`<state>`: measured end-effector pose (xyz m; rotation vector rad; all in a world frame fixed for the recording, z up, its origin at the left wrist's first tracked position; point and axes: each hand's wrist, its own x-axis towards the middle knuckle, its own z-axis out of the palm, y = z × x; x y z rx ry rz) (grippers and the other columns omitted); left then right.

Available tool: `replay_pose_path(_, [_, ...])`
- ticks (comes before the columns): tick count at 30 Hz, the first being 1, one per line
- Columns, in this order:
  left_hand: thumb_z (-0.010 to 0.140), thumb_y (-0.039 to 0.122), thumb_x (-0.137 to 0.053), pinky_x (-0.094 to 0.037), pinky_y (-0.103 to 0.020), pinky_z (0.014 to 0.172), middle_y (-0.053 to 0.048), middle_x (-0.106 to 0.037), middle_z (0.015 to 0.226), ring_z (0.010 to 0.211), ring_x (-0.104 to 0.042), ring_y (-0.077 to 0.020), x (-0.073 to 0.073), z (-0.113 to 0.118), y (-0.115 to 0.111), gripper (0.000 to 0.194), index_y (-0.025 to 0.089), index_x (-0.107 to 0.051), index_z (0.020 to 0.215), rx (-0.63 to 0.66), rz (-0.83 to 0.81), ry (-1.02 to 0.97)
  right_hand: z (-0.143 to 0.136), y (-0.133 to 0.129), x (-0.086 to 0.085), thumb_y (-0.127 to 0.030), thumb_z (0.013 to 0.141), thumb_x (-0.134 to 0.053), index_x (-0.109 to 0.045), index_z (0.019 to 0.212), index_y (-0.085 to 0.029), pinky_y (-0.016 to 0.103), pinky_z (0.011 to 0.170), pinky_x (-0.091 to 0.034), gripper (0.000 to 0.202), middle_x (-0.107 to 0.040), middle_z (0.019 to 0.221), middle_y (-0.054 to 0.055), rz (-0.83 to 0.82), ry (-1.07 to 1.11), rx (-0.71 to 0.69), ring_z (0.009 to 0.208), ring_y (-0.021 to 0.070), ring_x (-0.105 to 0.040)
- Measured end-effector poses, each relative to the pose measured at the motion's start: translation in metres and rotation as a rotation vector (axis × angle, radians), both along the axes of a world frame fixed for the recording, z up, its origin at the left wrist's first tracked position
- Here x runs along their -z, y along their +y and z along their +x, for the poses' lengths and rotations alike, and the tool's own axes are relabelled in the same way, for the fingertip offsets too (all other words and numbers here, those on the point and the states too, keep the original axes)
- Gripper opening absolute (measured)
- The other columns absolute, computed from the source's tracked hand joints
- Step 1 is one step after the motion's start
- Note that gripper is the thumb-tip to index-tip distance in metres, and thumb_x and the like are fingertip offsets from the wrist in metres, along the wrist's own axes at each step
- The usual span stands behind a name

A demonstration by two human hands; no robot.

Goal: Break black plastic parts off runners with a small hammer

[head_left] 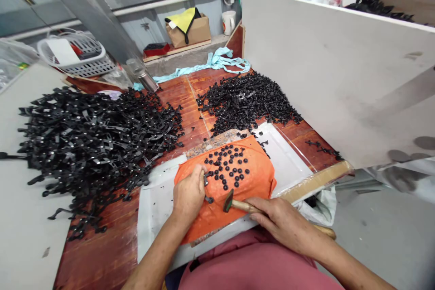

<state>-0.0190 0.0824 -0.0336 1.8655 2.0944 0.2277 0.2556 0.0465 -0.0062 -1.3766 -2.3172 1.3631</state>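
My right hand [277, 219] is wrapped round the wooden handle of a small hammer [242, 206]; its dark metal head hangs just over the front of an orange cloth [246, 145]. At the cloth's left side, my left hand [190, 192] is closed in a pinch on a small black part [205, 179], mostly hidden by the fingers. Another black piece with a round end [208, 199] shows beside those fingers. Several small round black caps [231, 161] lie scattered over the cloth, to the right of my left hand.
A large heap of black jointed parts [95, 140] covers the table's left. A second heap of small black pieces [251, 99] lies behind the cloth. A tall grey board [333, 68] bounds the right side. At the back stand a metal-lidded jar [144, 76] and a mug [229, 22].
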Motion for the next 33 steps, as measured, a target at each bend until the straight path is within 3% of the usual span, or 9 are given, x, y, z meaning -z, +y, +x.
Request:
replay_pose_path(3, [0.101,0.021,-0.038,-0.041,-0.029,0.063,-0.003,-0.076,0.084,0.075,-0.072,-0.0232,-0.003,0.004,0.000,0.031,0.025,-0.063,0.118,-0.004,-0.016,0.046,0.000,0.005,-0.008,-0.036,0.107,-0.041,-0.057,0.142,-0.036,0.025,0.074,-0.053,0.038,-0.078,0.106,0.000,0.059,0.046,0.008,0.087,0.0197,-0.075])
replay_pose_path(5, [0.102,0.022,-0.037,-0.039,-0.029,0.062,-0.002,-0.076,0.082,0.072,-0.071,-0.0227,-0.005,0.005,0.000,0.032,0.026,-0.062,0.119,-0.011,-0.026,0.059,-0.004,0.013,-0.014,-0.030,0.107,-0.039,-0.042,0.154,-0.040,0.029,0.088,-0.055,0.047,-0.072,0.131,0.000,0.157,0.118,0.015,0.107,0.0203,-0.073])
replay_pose_path(7, [0.103,0.024,-0.035,-0.037,-0.029,0.060,-0.001,-0.076,0.081,0.070,-0.070,-0.0224,-0.006,0.006,0.000,0.032,0.027,-0.061,0.121,-0.017,-0.034,0.063,-0.012,0.021,-0.020,-0.024,0.107,-0.037,-0.036,0.157,-0.041,0.030,0.097,-0.053,0.052,-0.065,0.142,-0.001,0.261,0.183,0.019,0.118,0.0189,-0.069])
replay_pose_path(11, [0.105,0.028,-0.033,-0.032,-0.029,0.056,-0.001,-0.073,0.075,0.065,-0.069,-0.0222,-0.005,0.005,0.001,0.030,0.026,-0.058,0.121,-0.046,-0.060,0.082,-0.032,0.036,-0.021,-0.023,0.108,-0.036,-0.032,0.159,-0.039,0.031,0.093,-0.055,0.054,-0.071,0.130,0.003,0.426,0.167,0.050,0.109,0.0184,-0.071])
replay_pose_path(15, [0.105,0.028,-0.033,-0.031,-0.030,0.055,-0.002,-0.071,0.072,0.066,-0.069,-0.0233,-0.006,0.007,0.003,0.027,0.023,-0.055,0.120,-0.057,-0.083,0.108,-0.045,0.042,-0.015,-0.011,0.101,-0.039,-0.036,0.158,-0.041,0.030,0.075,-0.057,0.064,-0.075,0.102,0.004,0.467,-0.091,-0.019,0.085,0.0205,-0.073])
replay_pose_path(19, [0.105,0.031,-0.030,-0.030,-0.031,0.055,-0.002,-0.071,0.071,0.066,-0.069,-0.0236,-0.007,0.009,0.004,0.029,0.022,-0.055,0.118,-0.067,-0.102,0.135,-0.047,0.043,-0.016,-0.012,0.102,-0.038,-0.024,0.162,-0.038,0.027,0.079,-0.054,0.067,-0.073,0.106,0.004,0.507,-0.087,0.002,0.091,0.0189,-0.071])
replay_pose_path(23, [0.105,0.031,-0.030,-0.028,-0.030,0.054,-0.003,-0.071,0.071,0.065,-0.069,-0.0240,-0.007,0.009,0.005,0.029,0.022,-0.055,0.117,-0.059,-0.109,0.136,-0.050,0.047,-0.017,-0.007,0.095,-0.042,-0.029,0.160,-0.039,0.026,0.067,-0.050,0.074,-0.072,0.093,0.004,0.487,-0.281,-0.064,0.077,0.0200,-0.070])
replay_pose_path(30, [0.103,0.030,-0.030,-0.031,-0.030,0.054,-0.004,-0.071,0.071,0.063,-0.068,-0.0247,-0.005,0.005,0.005,0.028,0.023,-0.054,0.116,-0.063,-0.068,0.083,-0.059,0.054,-0.011,-0.014,0.100,-0.044,-0.034,0.159,-0.038,0.024,0.067,-0.049,0.064,-0.074,0.093,0.004,0.475,-0.272,-0.070,0.078,0.0189,-0.071])
replay_pose_path(33, [0.102,0.031,-0.028,-0.036,-0.031,0.056,-0.005,-0.071,0.072,0.063,-0.068,-0.0254,-0.003,0.004,0.004,0.030,0.023,-0.054,0.114,-0.049,-0.057,0.018,-0.052,0.054,-0.015,-0.023,0.106,-0.041,-0.034,0.159,-0.039,0.028,0.082,-0.055,0.056,-0.076,0.115,0.003,0.416,-0.028,-0.010,0.095,0.0198,-0.074])
